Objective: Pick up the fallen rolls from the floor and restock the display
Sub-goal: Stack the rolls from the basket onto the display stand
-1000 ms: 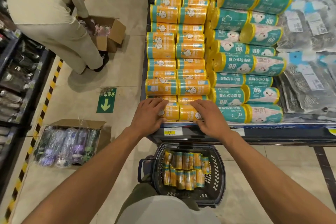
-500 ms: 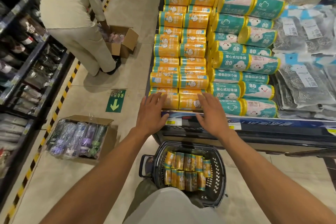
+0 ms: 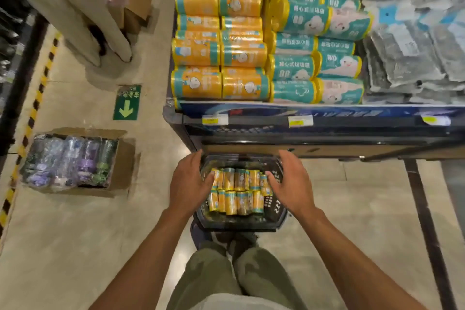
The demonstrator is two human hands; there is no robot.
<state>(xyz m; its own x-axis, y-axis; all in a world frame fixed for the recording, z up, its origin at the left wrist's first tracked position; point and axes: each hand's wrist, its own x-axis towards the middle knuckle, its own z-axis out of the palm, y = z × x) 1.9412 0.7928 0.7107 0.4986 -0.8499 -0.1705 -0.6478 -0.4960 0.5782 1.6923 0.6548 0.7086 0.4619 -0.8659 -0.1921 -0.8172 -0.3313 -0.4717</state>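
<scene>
head view: the black basket point(image 3: 279, 218) stands on the floor just ahead of the person's feet. inside it lie the orange rolls point(image 3: 237, 192), packed in two short rows, side by side and touching. the left hand point(image 3: 190, 185) is at the basket's left side and the right hand point(image 3: 289, 185) at its right side, both spread wide with the fingers only slightly bent, flanking the batch and holding nothing. the fingertips are at the outer rolls, but motion blur hides whether they actually touch. beyond the basket, higher up, is the display shelf point(image 3: 327, 109), where matching orange packs point(image 3: 219, 58) are stacked, with teal packs point(image 3: 314, 65) further toward the basket's right. left of the basket sits a cardboard box point(image 3: 123, 158) of wrapped goods.

the rolls look light and a little squashy, so they should neither break nor weigh much, but the glossy wrap is likely slippery and loose rolls will want to spill out of a row. the sensible hold seems to be a squeeze inward on the end rolls of one row, palms pressing the row together, thumbs on top, lifting several at once.
</scene>
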